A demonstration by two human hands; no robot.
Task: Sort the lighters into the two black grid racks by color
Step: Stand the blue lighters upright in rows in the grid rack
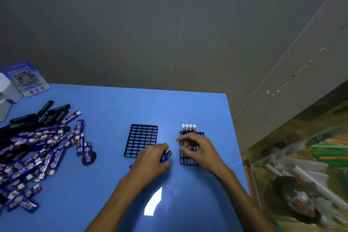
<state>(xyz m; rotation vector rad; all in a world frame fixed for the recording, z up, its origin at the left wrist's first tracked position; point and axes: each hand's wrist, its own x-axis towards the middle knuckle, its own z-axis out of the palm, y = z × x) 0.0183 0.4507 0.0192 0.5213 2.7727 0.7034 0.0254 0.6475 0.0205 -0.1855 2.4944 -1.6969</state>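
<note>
Two black grid racks lie on the blue table. The left rack holds nothing. In the right rack several blue lighters stand upright along the far row. My left hand grips blue lighters over the left rack's near right corner. My right hand hovers over the middle of the right rack with its fingers curled; whether they pinch anything is hidden. A big pile of blue lighters and black lighters covers the table's left side.
A QR-code card and a white box stand at the far left corner. The blue table ends just right of the right rack. Beyond that edge, below, lies a cluttered bin with plastic and tubes.
</note>
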